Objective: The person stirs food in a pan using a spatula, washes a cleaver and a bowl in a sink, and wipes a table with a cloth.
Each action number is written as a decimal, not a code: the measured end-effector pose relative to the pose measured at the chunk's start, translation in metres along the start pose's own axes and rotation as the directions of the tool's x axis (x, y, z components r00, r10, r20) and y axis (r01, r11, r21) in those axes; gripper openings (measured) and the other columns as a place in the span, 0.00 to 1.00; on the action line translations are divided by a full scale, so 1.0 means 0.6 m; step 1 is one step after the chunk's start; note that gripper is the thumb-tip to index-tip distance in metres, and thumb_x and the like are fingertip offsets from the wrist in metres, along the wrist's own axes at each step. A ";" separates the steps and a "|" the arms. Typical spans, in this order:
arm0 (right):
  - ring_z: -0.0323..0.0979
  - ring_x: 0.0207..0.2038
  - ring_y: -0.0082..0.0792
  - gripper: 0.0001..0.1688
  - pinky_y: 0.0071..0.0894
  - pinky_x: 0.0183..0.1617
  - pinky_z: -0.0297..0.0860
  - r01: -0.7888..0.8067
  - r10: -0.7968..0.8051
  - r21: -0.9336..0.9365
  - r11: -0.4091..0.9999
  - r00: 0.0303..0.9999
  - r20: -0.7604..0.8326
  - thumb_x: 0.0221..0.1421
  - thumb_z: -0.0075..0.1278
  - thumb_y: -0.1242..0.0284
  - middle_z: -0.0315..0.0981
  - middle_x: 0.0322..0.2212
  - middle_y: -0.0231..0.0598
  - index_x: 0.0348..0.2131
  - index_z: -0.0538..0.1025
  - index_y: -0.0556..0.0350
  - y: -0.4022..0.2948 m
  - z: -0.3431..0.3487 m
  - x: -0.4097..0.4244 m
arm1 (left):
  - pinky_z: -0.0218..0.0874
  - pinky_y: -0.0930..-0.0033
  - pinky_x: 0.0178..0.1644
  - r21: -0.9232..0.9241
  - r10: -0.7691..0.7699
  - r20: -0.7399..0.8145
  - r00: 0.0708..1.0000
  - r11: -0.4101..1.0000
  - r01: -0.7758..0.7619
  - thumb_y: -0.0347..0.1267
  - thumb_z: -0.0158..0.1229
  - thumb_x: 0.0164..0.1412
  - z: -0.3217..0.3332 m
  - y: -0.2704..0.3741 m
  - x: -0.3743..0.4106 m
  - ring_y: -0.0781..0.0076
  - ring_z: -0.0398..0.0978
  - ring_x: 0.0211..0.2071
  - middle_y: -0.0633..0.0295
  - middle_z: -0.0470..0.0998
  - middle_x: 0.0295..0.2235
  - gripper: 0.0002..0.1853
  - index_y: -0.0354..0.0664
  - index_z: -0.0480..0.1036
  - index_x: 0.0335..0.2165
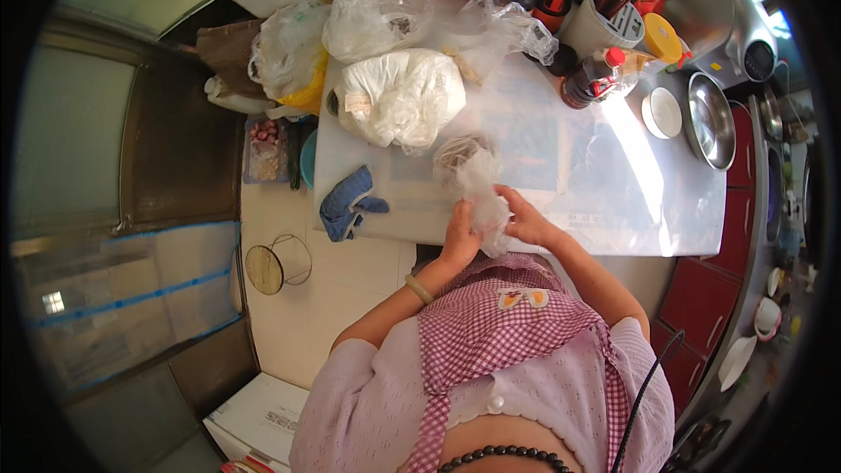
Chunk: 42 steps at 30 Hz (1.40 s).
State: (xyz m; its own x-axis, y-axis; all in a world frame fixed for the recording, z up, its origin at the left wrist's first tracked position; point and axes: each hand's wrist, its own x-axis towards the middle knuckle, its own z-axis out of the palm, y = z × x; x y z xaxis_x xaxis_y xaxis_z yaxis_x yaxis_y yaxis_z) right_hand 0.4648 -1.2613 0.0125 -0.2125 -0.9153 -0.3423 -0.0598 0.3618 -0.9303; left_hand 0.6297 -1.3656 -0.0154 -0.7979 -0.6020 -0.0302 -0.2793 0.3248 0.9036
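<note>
At the table's near edge my left hand (462, 233) and my right hand (522, 217) both grip the gathered end of a clear plastic bag (489, 207), one on each side. The bag's filled part (465, 152) lies on the table beyond my fingers and holds something brownish and strand-like that I cannot make out. Behind it rests a bulging white plastic sack (402, 97). A folded blue cloth (348, 203) lies left of my hands, at the table's edge.
The table (604, 210) bears plastic bags (378, 10) at the back, a dark sauce bottle (591, 82), a utensil holder (601, 26), a white bowl (661, 113) and a steel basin (711, 121). Left on the floor are a round stool (265, 269) and a tray of shallots (266, 151).
</note>
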 end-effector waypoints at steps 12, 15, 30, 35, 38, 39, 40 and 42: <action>0.66 0.34 0.18 0.15 0.23 0.40 0.65 0.183 -0.115 0.146 0.972 0.917 -0.382 0.49 0.50 0.79 0.71 0.30 0.29 0.40 0.73 0.61 -0.172 -0.010 0.104 | 0.67 0.71 0.34 -0.391 -0.002 0.153 0.988 0.918 0.062 0.26 0.54 0.56 -0.231 0.079 0.096 0.70 0.74 0.34 0.57 0.72 0.39 0.18 0.36 0.67 0.46; 0.66 0.36 0.16 0.19 0.19 0.41 0.63 0.294 -0.195 0.164 0.942 0.874 -0.445 0.48 0.47 0.80 0.71 0.35 0.28 0.43 0.72 0.63 -0.304 -0.035 0.140 | 0.65 0.72 0.31 -0.302 -0.008 -0.124 0.992 0.953 -0.030 0.27 0.53 0.58 -0.285 0.044 0.145 0.69 0.74 0.25 0.58 0.74 0.35 0.13 0.36 0.69 0.42; 0.70 0.45 0.52 0.27 0.42 0.50 0.66 -0.430 0.026 -0.495 0.755 0.774 -0.632 0.41 0.50 0.63 0.71 0.41 0.59 0.41 0.73 0.59 -0.225 -0.277 0.616 | 0.66 0.59 0.38 0.848 0.148 -0.072 0.986 0.529 -0.018 0.42 0.53 0.57 -0.446 0.031 0.570 0.54 0.75 0.36 0.50 0.63 0.51 0.27 0.43 0.62 0.52; 0.69 0.45 0.55 0.24 0.45 0.50 0.65 -0.392 -0.144 -0.710 0.586 0.811 -0.567 0.43 0.50 0.67 0.70 0.41 0.57 0.42 0.72 0.58 -0.218 -0.201 0.599 | 0.66 0.56 0.37 0.736 0.053 -0.273 0.961 0.655 0.173 0.46 0.53 0.57 -0.487 0.018 0.535 0.52 0.75 0.36 0.49 0.70 0.45 0.34 0.41 0.54 0.56; 0.69 0.44 0.54 0.23 0.48 0.48 0.66 -0.514 -0.283 -0.818 0.256 0.770 -0.572 0.43 0.49 0.70 0.69 0.39 0.53 0.43 0.72 0.56 -0.216 -0.192 0.630 | 0.65 0.56 0.36 0.563 0.177 -0.395 0.902 0.822 0.085 0.42 0.55 0.56 -0.484 0.004 0.512 0.51 0.75 0.32 0.51 0.72 0.41 0.39 0.41 0.48 0.59; 0.69 0.44 0.53 0.24 0.48 0.48 0.67 -0.544 -0.315 -0.829 0.130 0.770 -0.554 0.43 0.49 0.70 0.69 0.39 0.52 0.44 0.71 0.56 -0.205 -0.198 0.641 | 0.65 0.57 0.37 0.461 0.131 -0.387 0.913 0.885 0.068 0.40 0.57 0.55 -0.480 0.010 0.503 0.51 0.74 0.33 0.52 0.72 0.42 0.40 0.40 0.47 0.59; 0.68 0.46 0.54 0.29 0.47 0.51 0.65 -0.461 -0.080 -0.855 0.238 0.868 -0.490 0.41 0.50 0.69 0.68 0.43 0.55 0.47 0.70 0.57 -0.196 -0.202 0.640 | 0.64 0.57 0.37 0.351 0.084 -0.377 0.922 0.934 0.058 0.38 0.58 0.54 -0.479 0.017 0.492 0.52 0.73 0.33 0.52 0.71 0.42 0.41 0.40 0.46 0.60; 0.67 0.48 0.54 0.32 0.45 0.53 0.64 -0.399 0.083 -0.807 0.436 0.911 -0.405 0.41 0.50 0.68 0.66 0.47 0.57 0.48 0.69 0.58 -0.188 -0.219 0.646 | 0.63 0.58 0.39 0.170 0.105 -0.403 0.909 0.985 -0.038 0.35 0.60 0.51 -0.471 0.014 0.496 0.53 0.72 0.35 0.54 0.71 0.42 0.44 0.39 0.44 0.60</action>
State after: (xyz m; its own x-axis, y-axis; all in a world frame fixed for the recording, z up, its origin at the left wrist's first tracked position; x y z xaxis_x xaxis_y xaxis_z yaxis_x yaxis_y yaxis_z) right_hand 0.2613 -1.6336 0.0018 -0.5934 -0.7314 -0.3359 -0.7283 0.6657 -0.1628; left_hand 0.5411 -1.7483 0.1040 -0.5393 -0.8073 0.2398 -0.3355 0.4672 0.8180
